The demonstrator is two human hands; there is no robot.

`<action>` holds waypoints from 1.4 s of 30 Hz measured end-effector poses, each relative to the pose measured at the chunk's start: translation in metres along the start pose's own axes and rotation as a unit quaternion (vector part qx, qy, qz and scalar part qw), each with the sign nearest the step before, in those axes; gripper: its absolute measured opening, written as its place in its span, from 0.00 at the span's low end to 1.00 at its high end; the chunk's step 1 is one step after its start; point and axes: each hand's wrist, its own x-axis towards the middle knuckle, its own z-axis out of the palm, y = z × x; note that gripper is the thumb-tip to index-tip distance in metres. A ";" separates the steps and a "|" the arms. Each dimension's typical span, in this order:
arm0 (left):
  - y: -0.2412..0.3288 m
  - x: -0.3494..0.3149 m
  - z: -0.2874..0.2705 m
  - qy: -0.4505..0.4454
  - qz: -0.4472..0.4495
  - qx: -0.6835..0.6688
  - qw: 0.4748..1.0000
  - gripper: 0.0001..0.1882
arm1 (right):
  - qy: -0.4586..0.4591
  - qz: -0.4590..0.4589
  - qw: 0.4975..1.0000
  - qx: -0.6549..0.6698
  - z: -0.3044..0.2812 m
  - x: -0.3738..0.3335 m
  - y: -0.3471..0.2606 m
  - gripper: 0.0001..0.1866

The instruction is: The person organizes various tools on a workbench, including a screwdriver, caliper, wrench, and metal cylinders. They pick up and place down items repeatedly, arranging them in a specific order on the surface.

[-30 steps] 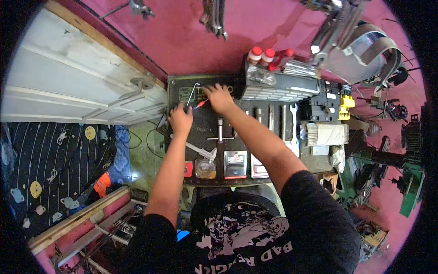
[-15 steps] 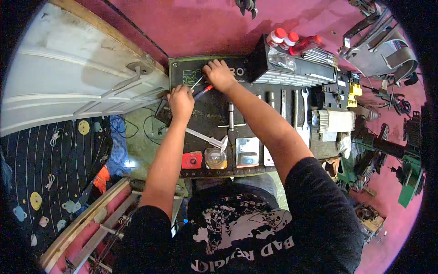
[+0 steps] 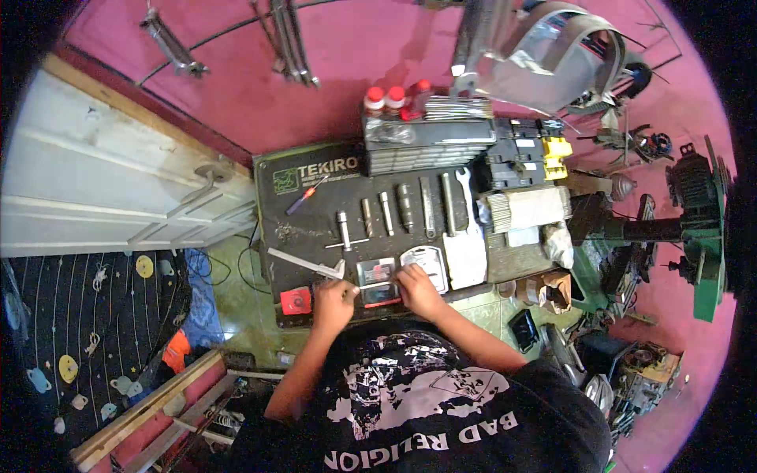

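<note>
Both my hands are at the near side of the dark work mat [image 3: 303, 229]. My left hand [image 3: 334, 303] is closed just below the jaws of a metal caliper [image 3: 303, 262]. My right hand [image 3: 418, 290] has its fingers bent at the edge of a clear-fronted package [image 3: 378, 272], beside a white blister pack [image 3: 430, 256]. A thin pale strip runs across the package between my hands; whether it is a separate rod cannot be told. A red square packet [image 3: 296, 300] lies left of my left hand. Farther off lies a screwdriver [image 3: 301, 199] with a red and blue handle.
A T-handle socket wrench [image 3: 344, 232], an open-ended wrench [image 3: 465, 197] and several other tools lie in a row. Behind them stands a drawer cabinet [image 3: 430, 150] topped with red-capped bottles [image 3: 374, 100]. Cardboard [image 3: 524, 209] lies at right; a white door [image 3: 118, 165] stands left.
Both hands have left the screwdriver at the far left and drawn back to the packages at the near edge. The screwdriver now lies free on the mat. The view has shifted right.
</note>
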 end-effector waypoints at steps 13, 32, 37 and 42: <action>0.145 0.141 0.054 0.053 0.088 0.013 0.995 0.13 | 0.138 -0.113 0.958 -0.225 -0.177 0.070 0.108 0.15; 0.209 0.268 0.076 0.239 0.230 0.237 0.913 0.09 | 0.008 -0.105 0.943 -0.317 -0.274 0.183 0.183 0.20; 0.221 0.264 0.080 0.236 0.269 0.265 0.895 0.09 | 0.036 -0.120 0.932 -0.339 -0.278 0.172 0.199 0.19; 0.222 0.273 0.079 0.211 0.263 0.325 0.884 0.10 | 0.087 -0.113 0.927 -0.348 -0.275 0.166 0.195 0.16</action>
